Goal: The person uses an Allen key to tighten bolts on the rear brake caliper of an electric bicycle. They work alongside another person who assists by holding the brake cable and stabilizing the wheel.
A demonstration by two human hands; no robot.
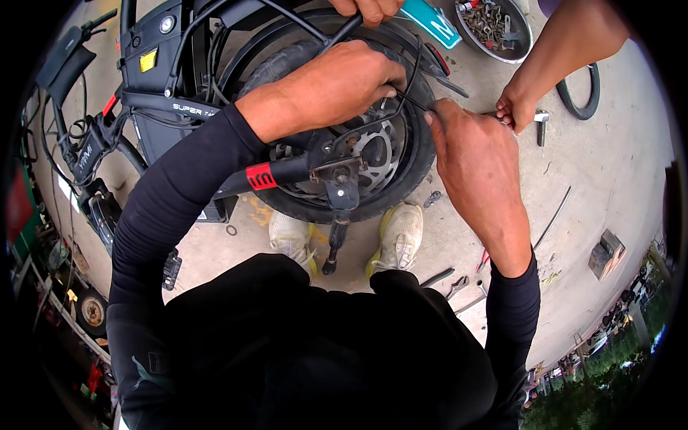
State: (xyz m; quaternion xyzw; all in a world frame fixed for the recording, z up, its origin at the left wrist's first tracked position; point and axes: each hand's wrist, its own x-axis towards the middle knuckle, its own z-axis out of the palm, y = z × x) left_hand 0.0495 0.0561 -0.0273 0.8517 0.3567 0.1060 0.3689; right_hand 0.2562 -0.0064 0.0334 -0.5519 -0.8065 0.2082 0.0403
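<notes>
My left hand (342, 77) is above the wheel of an electric bike (190, 54), its fingertips pinched on a thin black cable (410, 99). My right hand (479, 154) is at the wheel's right edge, its thumb and forefinger closed on the cable's other end. Below the hands are the black tire (421, 159), a silver brake disc (378, 149) and a metal bracket (337, 170) at the axle. Another person's hand (517, 106) is right beside my right hand, near a metal tool (542, 123). What my right palm covers is hidden.
Another person's fingers (369, 10) grip the frame at the top. A metal bowl (494, 30) of bolts stands at the top right, near a black rubber ring (582, 93). Pliers (457, 287) lie by my right shoe (399, 236); a block (606, 255) is farther right.
</notes>
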